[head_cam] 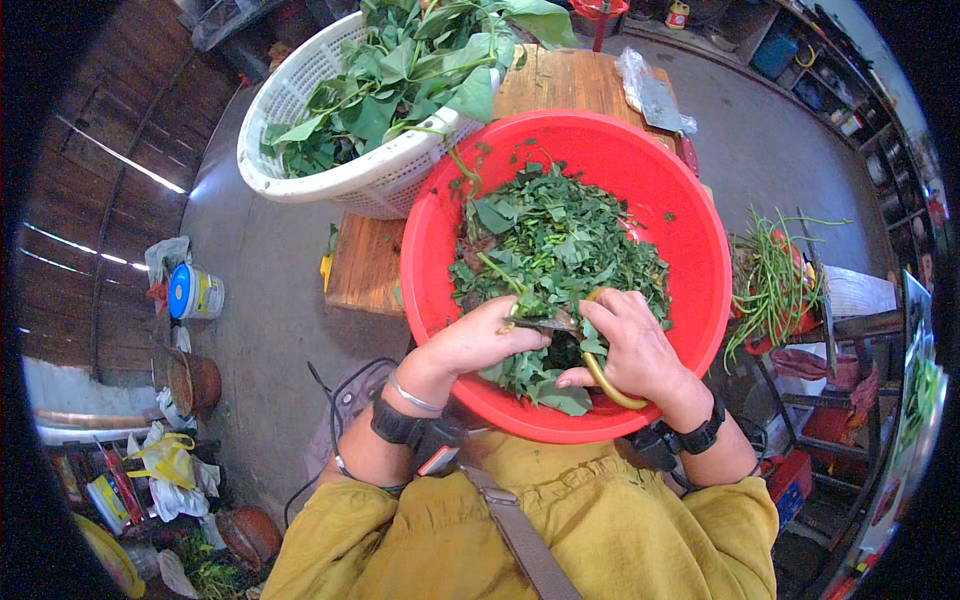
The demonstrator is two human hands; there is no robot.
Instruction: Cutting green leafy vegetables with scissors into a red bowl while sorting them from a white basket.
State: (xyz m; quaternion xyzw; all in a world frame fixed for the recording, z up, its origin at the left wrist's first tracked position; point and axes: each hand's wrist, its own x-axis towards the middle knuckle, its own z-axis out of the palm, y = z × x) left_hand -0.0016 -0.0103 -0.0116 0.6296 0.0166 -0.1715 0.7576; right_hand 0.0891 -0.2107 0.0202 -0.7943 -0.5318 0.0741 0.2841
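Note:
Over the near side of a red plastic basin (694, 300) are both hands. The basin holds chopped green leaves and stems (555, 240). My left hand (487, 334) is closed on a bunch of leafy stems (532, 304), whose ends stick up past the fingers. In my right hand (630, 341) is a pair of scissors with yellow handles (604, 382); the blades (551, 322) lie at the bunch, against the left hand. Longer whole leaves (566, 394) hang below the hands inside the basin.
A white plastic basket (262, 161) of leafy vines stands at the back left, beside the wooden table (364, 262). A cleaver (660, 105) and a plastic bag (634, 71) lie behind the basin. Long green beans (772, 285) are at right. A lidded bucket (202, 292) stands on the floor at left.

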